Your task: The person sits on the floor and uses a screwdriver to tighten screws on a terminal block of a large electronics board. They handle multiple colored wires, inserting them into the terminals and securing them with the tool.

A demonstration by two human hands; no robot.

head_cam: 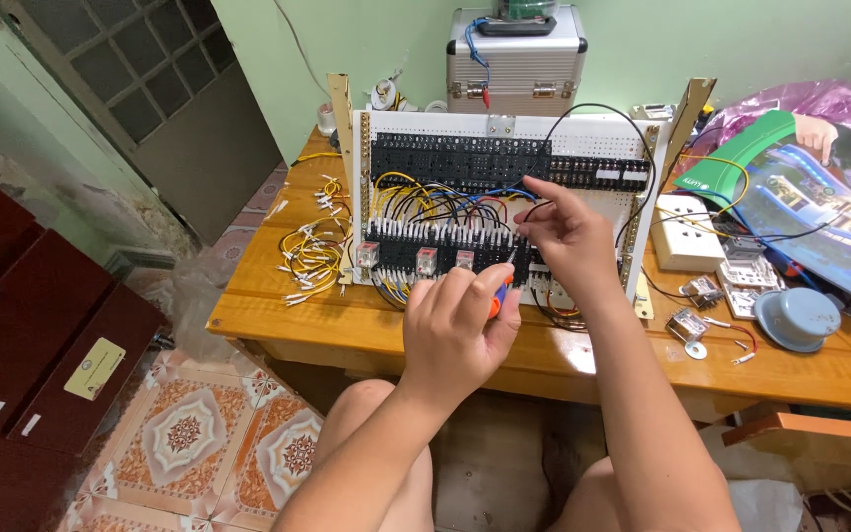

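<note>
A white perforated wiring panel (pixel 593 133) stands tilted on the wooden table (pixel 347 330), carrying black terminal blocks, clear relays and yellow, black, red and blue wires. My left hand (pixel 455 330) is closed around an orange-handled screwdriver (pixel 496 296), its tip pointing up at the lower terminal row. My right hand (pixel 563 232) reaches over the panel's middle, fingertips pinching a black wire (pixel 583 108) at the terminals beside the screwdriver tip.
Loose yellow wire pieces (pixel 312 258) lie left of the panel. A silver metal case (pixel 516 57) stands behind it. To the right lie a white socket box (pixel 687 232), small parts, a grey round cap (pixel 797 317) and a glossy magazine (pixel 819 212). Dark red cabinets (pixel 22 335) stand at left.
</note>
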